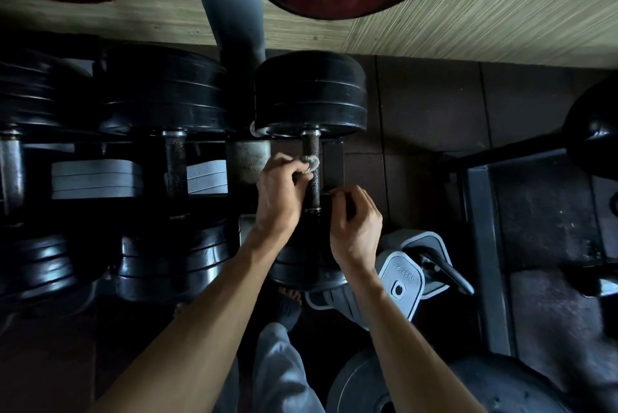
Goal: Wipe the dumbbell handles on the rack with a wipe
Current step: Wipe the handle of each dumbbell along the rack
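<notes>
left hand (279, 193) pinching wipe (310, 162) against handle (311, 175) of rightmost dumbbell (311, 95) on rack (331, 161) | right hand (356, 222) hovering beside handle, fingers curling, holding nothing | near weight partly hiding behind wrists | rack dim

**Dumbbell rack over a dark gym floor**

A dark metal rack (249, 158) carries a row of black dumbbells (311, 95) lying side by side, handles running front to back. Below, the dark tiled floor (428, 105) bears grey weight plates (399, 285) leaning beside the rack's right end.
</notes>
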### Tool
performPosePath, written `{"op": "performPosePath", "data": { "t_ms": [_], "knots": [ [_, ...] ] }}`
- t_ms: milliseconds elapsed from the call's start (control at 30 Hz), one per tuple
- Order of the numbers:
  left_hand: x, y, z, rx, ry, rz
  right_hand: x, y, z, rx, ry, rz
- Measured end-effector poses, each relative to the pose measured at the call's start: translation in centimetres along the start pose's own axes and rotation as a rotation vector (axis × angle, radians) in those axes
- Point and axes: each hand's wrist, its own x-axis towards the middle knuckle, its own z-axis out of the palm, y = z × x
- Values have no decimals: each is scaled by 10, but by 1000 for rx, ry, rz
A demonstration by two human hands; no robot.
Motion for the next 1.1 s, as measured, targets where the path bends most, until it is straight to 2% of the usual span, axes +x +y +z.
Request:
{"op": "performPosePath", "data": {
  "t_ms": [133,233,333,433,500,600,700,767,900,967,1033,1100],
  "knots": [
    [28,-1,4,-114,95,-76,2,1,1,17,-5,40],
    [36,-4,10,-128,89,-123,3,1,0,33,-9,38],
    [13,-12,9,-69,-51,-82,2,1,1,24,-7,31],
    [-7,-19,5,-72,-262,-257,2,1,1,-4,2,28],
    [-4,-14,2,-104,-306,-283,1,2,1,-7,13,52],
    [16,3,-4,-116,-165,-195,1,5,3,-22,24,102],
    [31,3,-2,-167,-12,-260,0,6,4,-40,29,143],
    [22,0,-2,-195,-48,-314,-2,5,4,-38,35,157],
    [-1,-13,-13,-244,-322,-423,-3,4,5,-40,31,169],
    [-2,-20,-16,-295,-398,-455,-4,5,4,-42,22,169],
    [3,-13,-18,-236,-375,-394,-4,5,4,-39,17,168],
    [14,-1,-19,-242,-226,-381,-4,5,3,-34,12,180]
  ]
}}
